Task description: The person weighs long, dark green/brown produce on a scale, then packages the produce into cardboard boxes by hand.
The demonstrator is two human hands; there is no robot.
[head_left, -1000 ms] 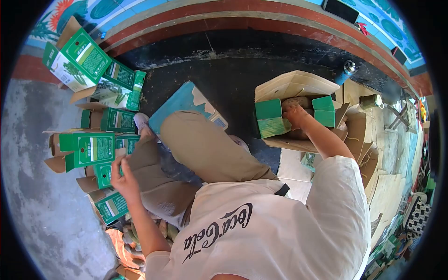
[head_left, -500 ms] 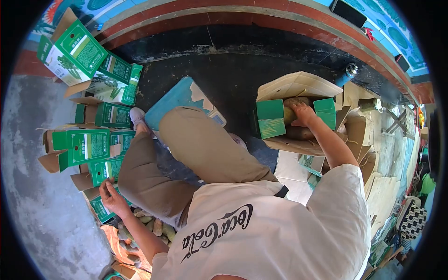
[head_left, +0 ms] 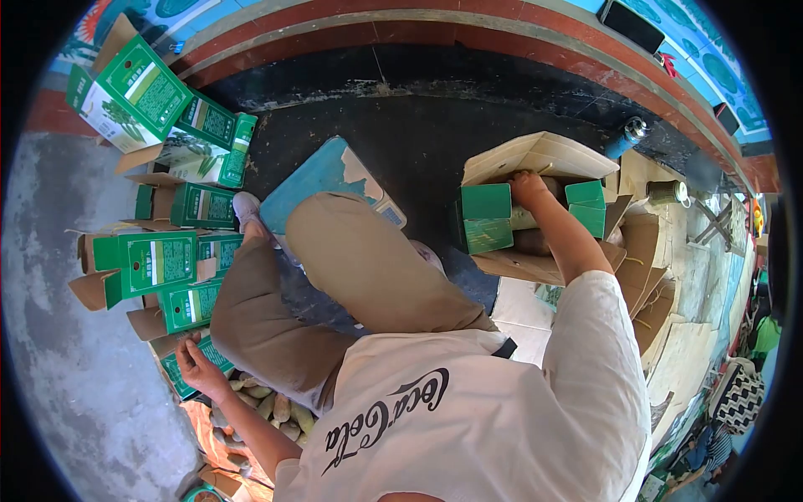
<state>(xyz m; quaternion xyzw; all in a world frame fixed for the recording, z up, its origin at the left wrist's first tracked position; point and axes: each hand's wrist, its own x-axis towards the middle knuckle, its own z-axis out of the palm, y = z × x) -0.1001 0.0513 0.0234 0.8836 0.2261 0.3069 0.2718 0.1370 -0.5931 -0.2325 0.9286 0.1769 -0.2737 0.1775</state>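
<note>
My right hand [head_left: 529,191] reaches into an open cardboard carton [head_left: 535,156] with green inner flaps, at its far side. Its fingertips are partly hidden, and whether they grip anything does not show. Long brownish vegetables [head_left: 530,243] lie in the carton below my wrist. My left hand [head_left: 203,372] hangs beside my left leg, next to a green box [head_left: 188,360]. Thumb and fingers are pinched together there; what is between them, if anything, is too small to make out.
Several green printed boxes [head_left: 159,263] stand along the left. A blue scale-like platform [head_left: 309,180] lies by my feet. More long vegetables [head_left: 276,408] are piled behind my left leg. A bottle [head_left: 627,138] and a can [head_left: 667,192] stand right of the carton, near flattened cardboard [head_left: 686,360].
My right hand has moved from the vegetables in the middle of the carton to its far left side, uncovering part of them. My left hand has dropped slightly.
</note>
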